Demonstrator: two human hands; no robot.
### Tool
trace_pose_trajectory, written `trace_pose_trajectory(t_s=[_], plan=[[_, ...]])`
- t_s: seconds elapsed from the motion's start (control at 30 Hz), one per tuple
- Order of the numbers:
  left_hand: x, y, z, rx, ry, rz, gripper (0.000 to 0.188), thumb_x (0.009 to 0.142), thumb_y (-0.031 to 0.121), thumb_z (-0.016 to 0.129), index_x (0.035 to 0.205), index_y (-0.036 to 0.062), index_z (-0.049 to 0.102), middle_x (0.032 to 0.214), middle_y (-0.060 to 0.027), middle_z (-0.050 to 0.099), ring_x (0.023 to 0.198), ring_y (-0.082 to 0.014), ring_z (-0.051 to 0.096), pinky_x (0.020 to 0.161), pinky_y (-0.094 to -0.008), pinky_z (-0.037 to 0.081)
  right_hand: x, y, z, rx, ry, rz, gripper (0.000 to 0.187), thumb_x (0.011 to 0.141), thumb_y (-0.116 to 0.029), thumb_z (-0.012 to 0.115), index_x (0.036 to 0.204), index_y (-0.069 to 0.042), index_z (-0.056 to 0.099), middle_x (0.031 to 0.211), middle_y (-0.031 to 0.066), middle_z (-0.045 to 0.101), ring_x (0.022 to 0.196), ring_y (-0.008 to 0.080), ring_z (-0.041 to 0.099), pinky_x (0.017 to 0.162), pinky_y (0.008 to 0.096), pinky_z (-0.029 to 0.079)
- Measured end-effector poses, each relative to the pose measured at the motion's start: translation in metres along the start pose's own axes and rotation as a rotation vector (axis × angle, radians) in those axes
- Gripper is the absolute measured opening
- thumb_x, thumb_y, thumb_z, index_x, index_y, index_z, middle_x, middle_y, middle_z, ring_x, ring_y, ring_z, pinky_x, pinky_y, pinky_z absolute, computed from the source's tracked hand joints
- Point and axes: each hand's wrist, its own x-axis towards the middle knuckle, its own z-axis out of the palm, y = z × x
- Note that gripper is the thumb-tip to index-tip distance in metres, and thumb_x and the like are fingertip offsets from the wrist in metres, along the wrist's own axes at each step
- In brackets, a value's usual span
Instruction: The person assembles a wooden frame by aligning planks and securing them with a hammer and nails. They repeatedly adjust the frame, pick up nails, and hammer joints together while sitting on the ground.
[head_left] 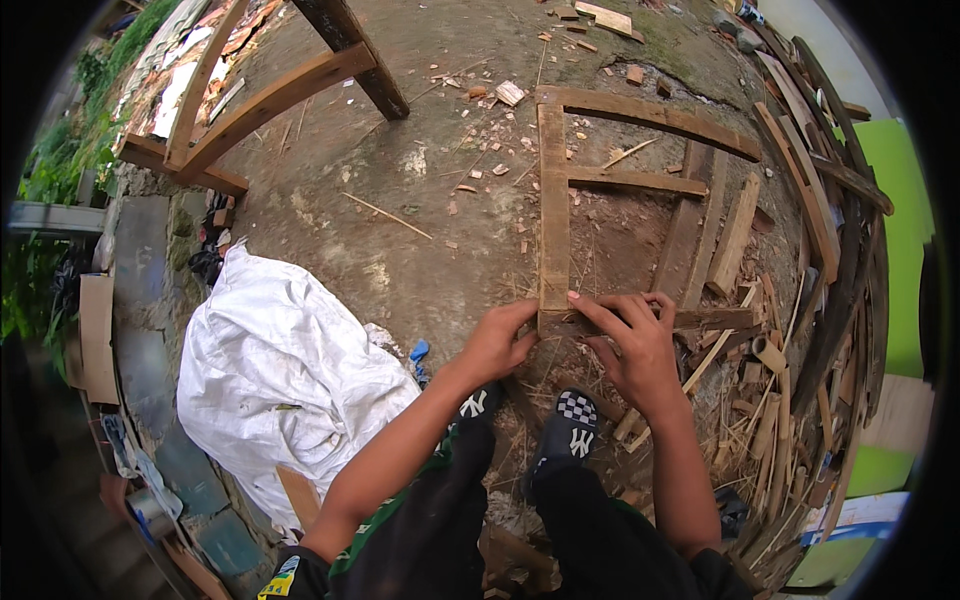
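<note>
A wooden frame [553,215] lies in front of me on the ground, made of a long piece with several crosspieces running off to the right. At its near corner, my left hand [503,338] pinches the left side with thumb and fingers. My right hand [637,342] grips the near crosspiece [715,319] just right of that corner, its index fingertip on the joint and its thumb on the near side. The right hand's other fingers are bent over the wood. No tool shows in either hand.
A white sack [285,370] lies at my left. Another wooden frame [270,105] stands at the far left. Loose planks [735,235], sticks and bamboo pieces [769,353] pile up on the right. Brick bits [510,92] litter the ground. My sandals [577,425] are close below the corner.
</note>
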Motion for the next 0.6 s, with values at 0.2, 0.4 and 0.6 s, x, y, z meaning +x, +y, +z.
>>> trace_pose_trajectory(t_s=[0.2,0.4,0.6], plan=[[0.000,0.003,-0.002,0.115,0.051,0.208,0.045,0.083,-0.001,0.070,0.128,0.0019,0.066,0.121,-0.0209,0.071,0.113,-0.0434,0.067,0.096,-0.0492,0.056,-0.004,0.009,0.001,0.054,0.010,-0.061,0.065,0.084,-0.008,0.080,0.145,-0.027,0.069,0.116,0.0053,0.069,0.110,0.0267,0.064,0.105,0.0459,0.042],[-0.001,0.005,0.002,0.123,0.044,0.220,0.040,0.084,0.000,0.069,0.124,0.0010,0.064,0.119,-0.0208,0.069,0.112,-0.0432,0.066,0.094,-0.0502,0.056,-0.007,0.015,0.001,0.099,-0.044,-0.056,0.065,0.083,-0.008,0.081,0.144,-0.028,0.070,0.117,0.0051,0.069,0.109,0.0271,0.063,0.104,0.0465,0.043],[-0.001,-0.003,0.005,0.131,0.049,0.250,0.041,0.084,-0.001,0.070,0.124,0.0007,0.064,0.116,-0.0203,0.068,0.112,-0.0435,0.066,0.095,-0.0500,0.055,-0.009,0.014,0.005,0.075,-0.038,-0.064,0.065,0.080,-0.004,0.082,0.142,-0.020,0.072,0.117,0.0094,0.068,0.111,0.0299,0.063,0.103,0.0453,0.043]])
